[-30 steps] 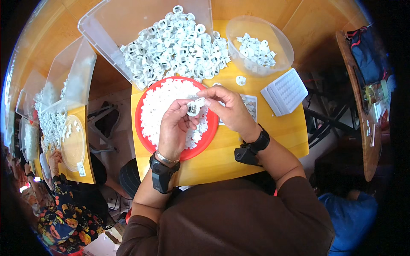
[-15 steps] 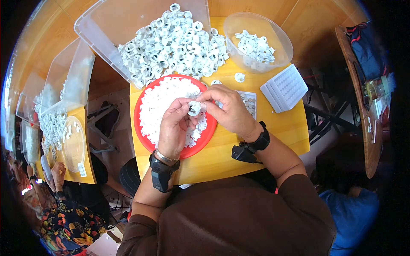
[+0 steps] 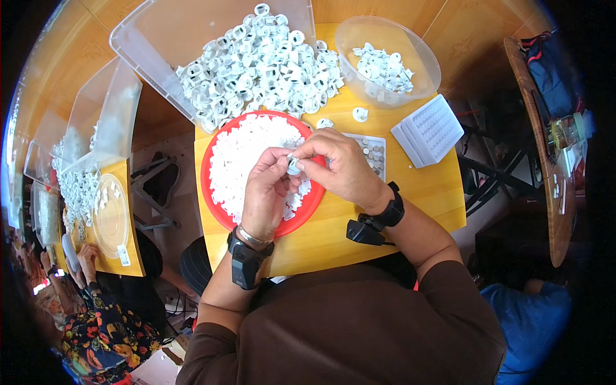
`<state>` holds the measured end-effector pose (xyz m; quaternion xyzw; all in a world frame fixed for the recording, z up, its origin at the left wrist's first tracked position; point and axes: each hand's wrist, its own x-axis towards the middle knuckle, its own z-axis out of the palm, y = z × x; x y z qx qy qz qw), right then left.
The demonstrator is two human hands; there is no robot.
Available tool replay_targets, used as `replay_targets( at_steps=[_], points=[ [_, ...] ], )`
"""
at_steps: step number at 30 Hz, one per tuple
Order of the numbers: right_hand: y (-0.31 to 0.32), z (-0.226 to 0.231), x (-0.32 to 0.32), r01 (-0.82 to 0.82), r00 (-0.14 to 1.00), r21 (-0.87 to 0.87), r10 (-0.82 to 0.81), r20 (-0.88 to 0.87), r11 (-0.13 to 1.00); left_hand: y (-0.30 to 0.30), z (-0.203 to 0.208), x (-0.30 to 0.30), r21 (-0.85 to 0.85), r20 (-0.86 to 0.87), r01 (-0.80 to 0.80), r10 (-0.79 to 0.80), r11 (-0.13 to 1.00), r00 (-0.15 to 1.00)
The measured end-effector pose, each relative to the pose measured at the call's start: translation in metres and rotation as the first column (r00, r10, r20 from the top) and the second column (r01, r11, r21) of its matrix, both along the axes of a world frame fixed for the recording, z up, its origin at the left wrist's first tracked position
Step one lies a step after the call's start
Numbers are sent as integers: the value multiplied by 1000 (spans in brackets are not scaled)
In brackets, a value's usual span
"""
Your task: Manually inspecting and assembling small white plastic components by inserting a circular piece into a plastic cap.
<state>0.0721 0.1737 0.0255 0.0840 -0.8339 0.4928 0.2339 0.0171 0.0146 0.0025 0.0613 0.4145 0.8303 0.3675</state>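
Yellow table (image 3: 404,212): red tray (image 3: 312,201), clear tub (image 3: 418,56), white trays (image 3: 428,133).

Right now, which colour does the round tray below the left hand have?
The round tray is red; the head view shows it best.

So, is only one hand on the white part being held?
No, the left hand and right hand both pinch the white part, above the red tray.
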Motion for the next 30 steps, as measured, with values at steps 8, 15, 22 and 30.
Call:
replay_targets(
  at_steps=[8,15,22,30],
  points=[
    [-2,-3,0,44,998,37,-42,-41,998,2,2,2,16,35,-10,9,1000,999],
    [-6,0,0,111,986,161,-89,-141,981,-1,-5,0,39,-2,-18,18,999,1000],
    [-2,-5,1,66,997,29,-65,-44,997,1,2,1,10,12,-34,34,999,999],
    [-1,-5,-2,20,999,23,-19,-31,1000,0,0,0,4,11,-20,20,1000,1000]
  ],
)
